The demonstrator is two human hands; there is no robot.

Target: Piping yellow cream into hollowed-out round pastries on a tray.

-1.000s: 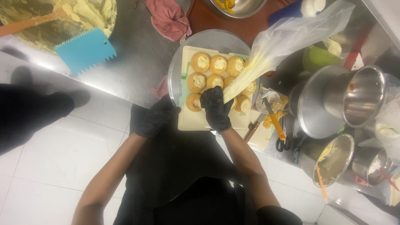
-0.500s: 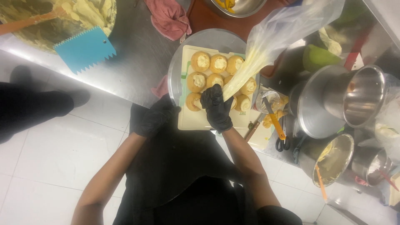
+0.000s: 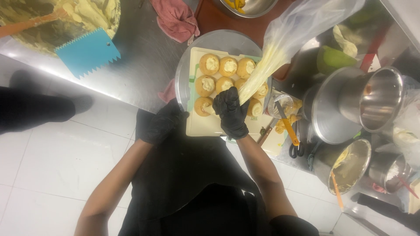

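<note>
My right hand (image 3: 231,110), in a black glove, grips the narrow end of a clear piping bag (image 3: 288,39) half full of pale yellow cream. The bag's tip points down at a small round cake (image 3: 204,106) at the near corner of a cream square board (image 3: 205,126). Several more small cakes (image 3: 227,66) topped with cream sit in rows on that board. My left hand (image 3: 161,122), also gloved in black, rests at the near left edge of the round metal turntable (image 3: 183,74) under the board.
A blue toothed scraper (image 3: 87,52) lies on the steel counter (image 3: 144,65) beside a large bowl of cream (image 3: 83,13). A pink cloth (image 3: 175,19) lies farther back. At the right are metal pots (image 3: 350,105), scissors (image 3: 295,148) and a bowl with a spatula (image 3: 350,168).
The piping bag's tip has stayed over the near cakes while the bag's top swayed slightly. Both hands hold about the same places.
</note>
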